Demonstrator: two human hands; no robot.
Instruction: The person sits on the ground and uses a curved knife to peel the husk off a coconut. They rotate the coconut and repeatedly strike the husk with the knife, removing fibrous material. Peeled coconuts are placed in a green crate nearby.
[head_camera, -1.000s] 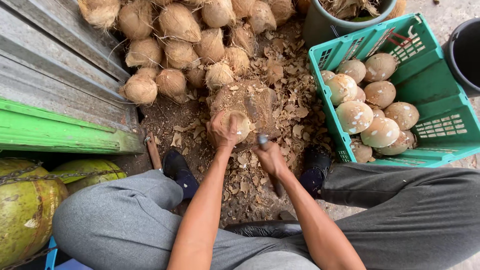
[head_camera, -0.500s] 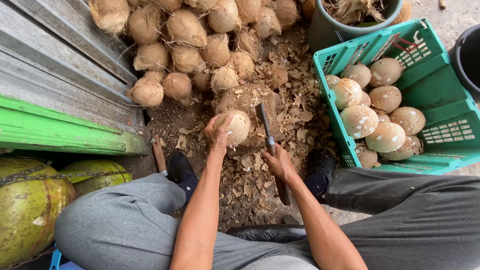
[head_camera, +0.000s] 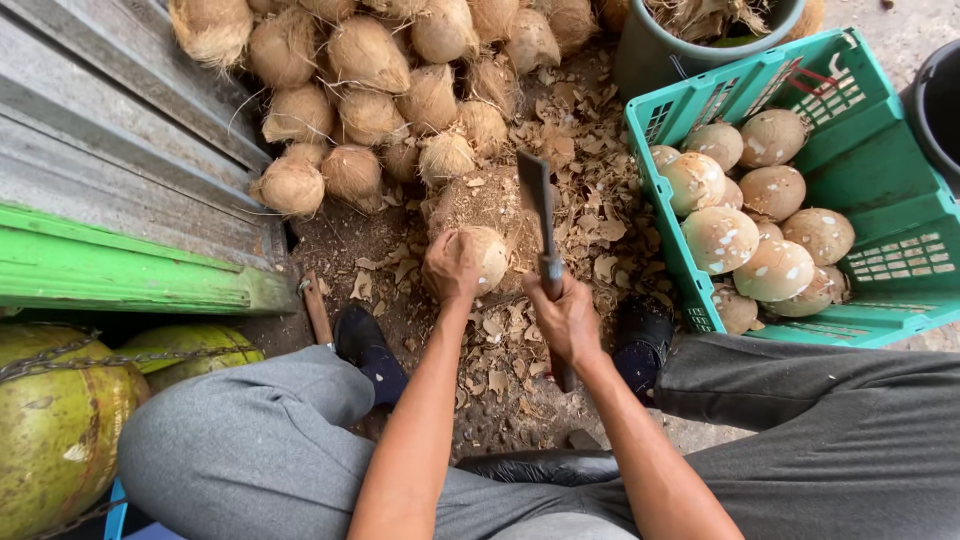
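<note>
A: From the head view, our left hand (head_camera: 452, 266) wraps the near side of a round, pale, half-shaved coconut (head_camera: 487, 256), fingers clamped on it, at the centre on a stump among dry husk chips (head_camera: 590, 215).

B: And our right hand (head_camera: 566, 322) is closed tight around the handle of a cleaver (head_camera: 538, 205); its flat dark blade points away from us, just right of the coconut.

A: Far off we see a heap of brown, hairy coconuts (head_camera: 370, 90).

B: At right, smooth peeled ones fill a green slotted plastic crate (head_camera: 890, 200). Near left lie green, waxy coconuts (head_camera: 60, 430).
</note>
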